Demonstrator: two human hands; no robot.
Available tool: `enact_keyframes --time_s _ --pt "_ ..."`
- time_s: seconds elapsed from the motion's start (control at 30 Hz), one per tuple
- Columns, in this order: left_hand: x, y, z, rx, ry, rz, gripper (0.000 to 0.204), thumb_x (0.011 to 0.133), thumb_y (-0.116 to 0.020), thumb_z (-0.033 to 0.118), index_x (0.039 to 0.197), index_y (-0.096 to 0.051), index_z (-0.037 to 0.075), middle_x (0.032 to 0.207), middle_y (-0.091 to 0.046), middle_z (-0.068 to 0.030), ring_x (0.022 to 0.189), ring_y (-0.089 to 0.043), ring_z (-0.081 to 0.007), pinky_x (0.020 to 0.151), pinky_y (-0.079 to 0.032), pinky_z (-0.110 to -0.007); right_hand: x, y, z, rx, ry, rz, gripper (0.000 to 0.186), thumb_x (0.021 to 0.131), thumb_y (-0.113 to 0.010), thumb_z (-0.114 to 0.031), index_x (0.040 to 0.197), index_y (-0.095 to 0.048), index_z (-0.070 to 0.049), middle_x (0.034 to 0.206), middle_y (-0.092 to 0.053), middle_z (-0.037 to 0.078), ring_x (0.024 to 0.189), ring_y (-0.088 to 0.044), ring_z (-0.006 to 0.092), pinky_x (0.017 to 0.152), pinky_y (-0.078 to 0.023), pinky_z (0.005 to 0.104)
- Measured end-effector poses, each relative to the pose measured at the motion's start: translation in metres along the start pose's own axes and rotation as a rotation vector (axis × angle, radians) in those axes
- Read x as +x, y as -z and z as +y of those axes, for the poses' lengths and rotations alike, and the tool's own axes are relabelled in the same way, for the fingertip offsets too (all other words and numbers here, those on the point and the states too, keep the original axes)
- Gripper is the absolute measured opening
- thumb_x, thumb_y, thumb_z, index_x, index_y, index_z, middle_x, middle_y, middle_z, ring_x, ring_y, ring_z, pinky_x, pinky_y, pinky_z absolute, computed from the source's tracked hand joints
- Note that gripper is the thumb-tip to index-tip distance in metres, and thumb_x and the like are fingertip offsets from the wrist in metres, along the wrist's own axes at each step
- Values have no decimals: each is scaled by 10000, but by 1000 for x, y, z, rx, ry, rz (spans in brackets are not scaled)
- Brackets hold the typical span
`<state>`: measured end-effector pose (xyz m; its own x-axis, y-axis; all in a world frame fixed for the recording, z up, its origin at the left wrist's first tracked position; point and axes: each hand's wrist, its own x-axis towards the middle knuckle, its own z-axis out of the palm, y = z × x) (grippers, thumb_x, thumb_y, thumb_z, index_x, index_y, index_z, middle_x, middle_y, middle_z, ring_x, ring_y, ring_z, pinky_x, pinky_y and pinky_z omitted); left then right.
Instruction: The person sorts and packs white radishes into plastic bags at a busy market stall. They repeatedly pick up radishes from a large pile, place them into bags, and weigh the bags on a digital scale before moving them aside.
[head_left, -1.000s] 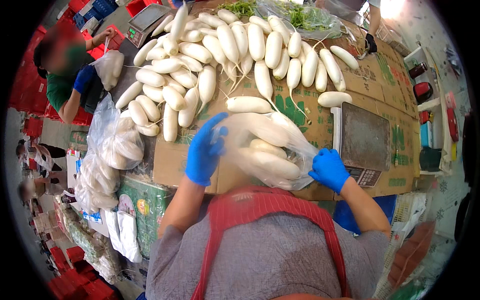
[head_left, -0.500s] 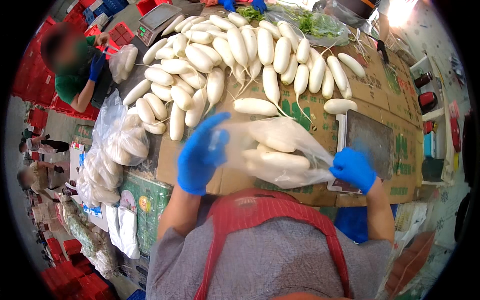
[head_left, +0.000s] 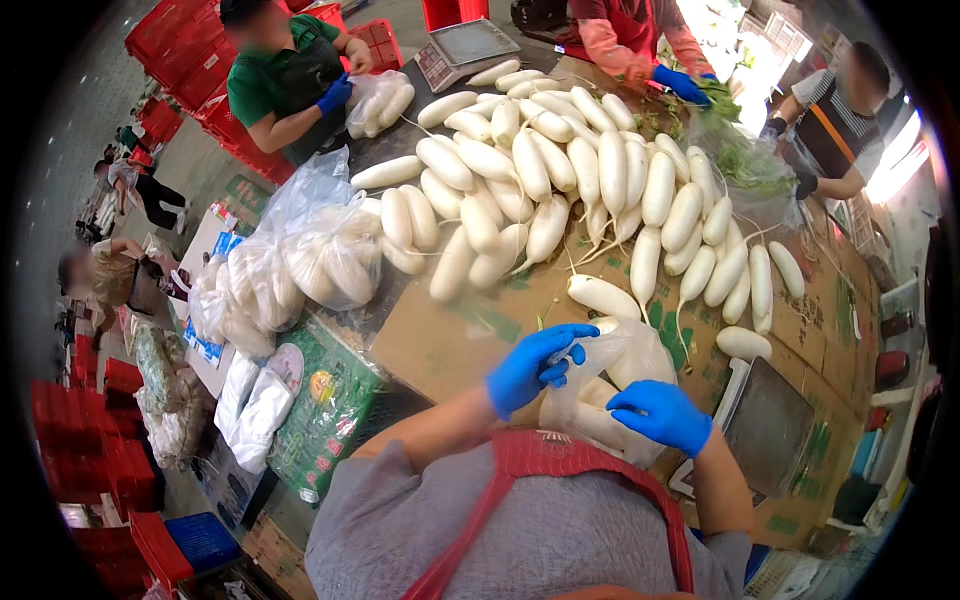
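Just in front of me a clear plastic bag (head_left: 587,415) with several white radishes in it rests on the cardboard. My left hand (head_left: 532,372), in a blue glove, pinches the film at the bag's upper left. My right hand (head_left: 668,416), gloved the same, lies over the bag's right side with its fingers bent together on the film; its fingertips are partly hard to make out. Just beyond the bag lies a loose white radish (head_left: 606,297), part of a large pile of white radishes (head_left: 560,160).
Filled radish bags (head_left: 335,255) lie at the left, near white plastic bags (head_left: 250,410). A scale (head_left: 765,425) stands at the right, another scale (head_left: 465,50) at the far side. Co-workers stand around the table, one holding a bag of radishes (head_left: 380,105). Greens (head_left: 745,165) lie far right.
My view has turned, so the pile sits further right. The bag has come closer to me and is no longer stretched sideways. My hands are nearer together; the right has left the twisted bag end.
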<state>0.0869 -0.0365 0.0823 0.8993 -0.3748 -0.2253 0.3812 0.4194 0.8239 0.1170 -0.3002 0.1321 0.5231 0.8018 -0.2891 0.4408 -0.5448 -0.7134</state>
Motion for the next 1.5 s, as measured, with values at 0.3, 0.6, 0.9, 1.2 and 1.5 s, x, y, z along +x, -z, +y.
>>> enact_keyframes --time_s 0.3,0.6,0.9,1.2,1.5 --pt "27 9 -17 236 -202 -171 397 958 -515 284 1278 -558 51 1152 -614 -73 1031 -584 -165 899 -464 -278 64 16 -98 103 614 295 347 879 -603 -185 1206 -621 -69 1125 -655 121 1034 -618 309 901 -484 393" --pt "-31 -9 23 139 234 -221 444 921 -571 296 1248 -585 -5 847 -607 -42 718 -532 -90 643 -425 -196 144 11 71 206 -7 661 472 827 -660 -169 1283 -559 -101 1147 -620 129 1105 -582 286 957 -458 370" --pt "-25 -3 18 28 78 14 697 847 -634 433 1337 -467 -34 864 -583 -52 520 -389 -61 519 -382 -212 171 -5 131 -133 -96 598 611 765 -690 -271 1337 -491 -189 1260 -541 148 1130 -525 369 968 -435 451" --pt "-10 -19 28 103 -135 53 783 824 -632 472 1424 -392 30 1150 -603 -77 595 -418 -36 553 -364 -176 5 60 -39 210 519 418 770 705 -772 -119 1398 -436 -101 1371 -495 95 1226 -498 218 1060 -388 385" --pt "-39 -26 21 55 -158 59 604 966 -473 366 1435 -338 10 1084 -622 -92 491 -285 -19 462 -265 -162 -4 -97 83 11 -132 560 470 906 -584 -282 1318 -533 -62 1216 -595 149 1131 -562 309 974 -433 414"
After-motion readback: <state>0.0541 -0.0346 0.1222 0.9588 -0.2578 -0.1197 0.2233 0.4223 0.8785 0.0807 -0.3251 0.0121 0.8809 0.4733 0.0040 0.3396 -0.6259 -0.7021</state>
